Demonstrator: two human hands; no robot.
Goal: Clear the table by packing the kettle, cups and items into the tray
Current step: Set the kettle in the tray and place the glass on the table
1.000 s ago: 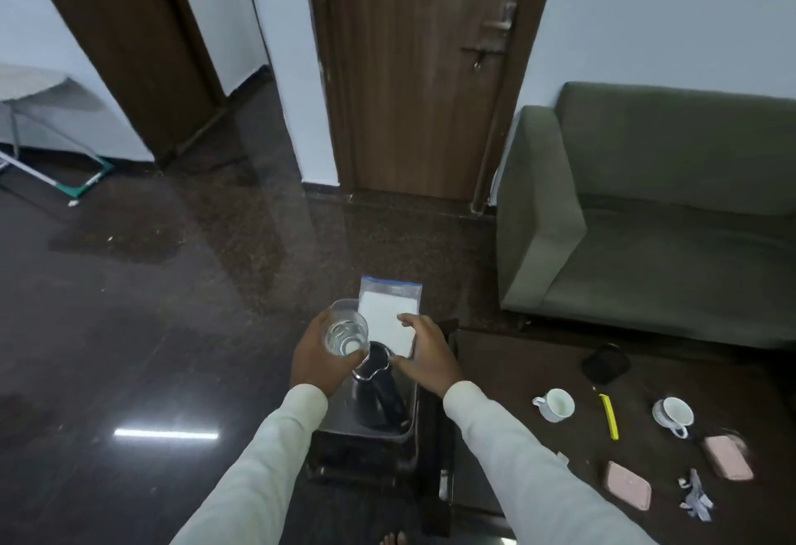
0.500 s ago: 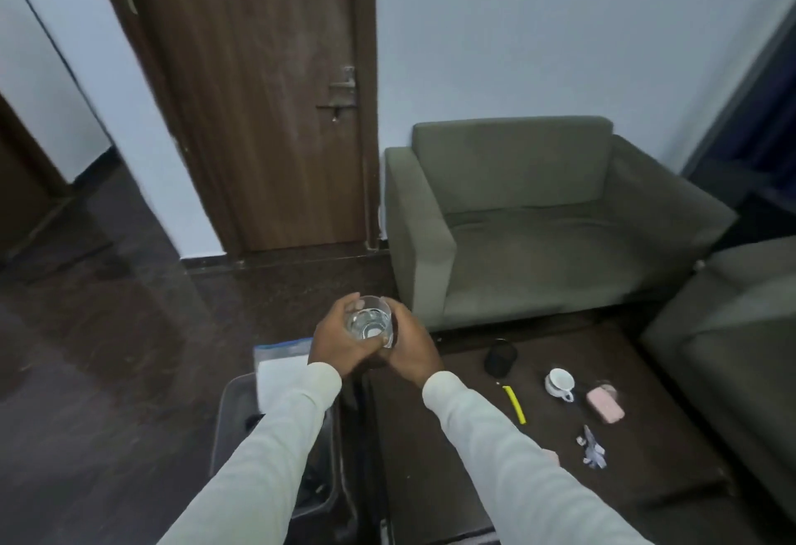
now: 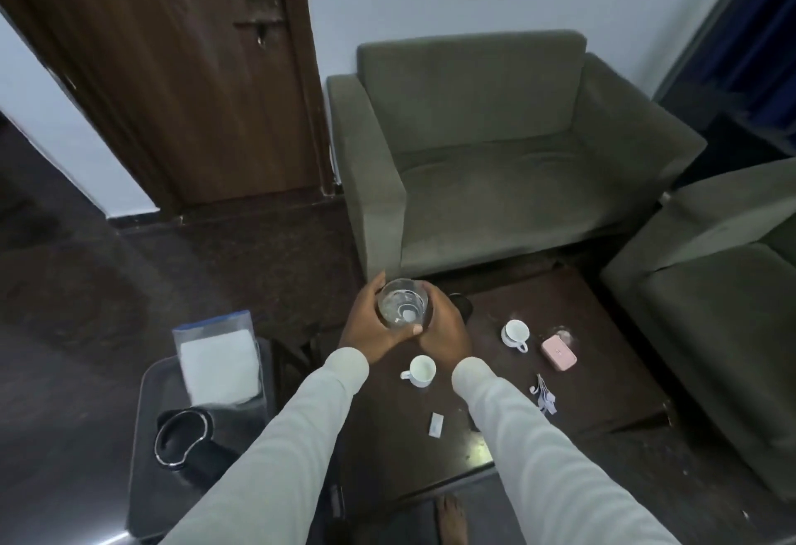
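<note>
left hand fingers curled round clear glass, right hand cupping its far side | glass held above dark table edge | kettle in tray, partly behind left sleeve | black object behind right hand, unclear

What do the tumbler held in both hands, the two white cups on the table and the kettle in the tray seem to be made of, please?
Tumbler: clear glass by the look, since fingers and table show through it.
Two cups: glossy white, probably glazed ceramic.
Kettle: dark body with a bright metallic rim; whether the body is plastic or coated metal cannot be told.
</note>
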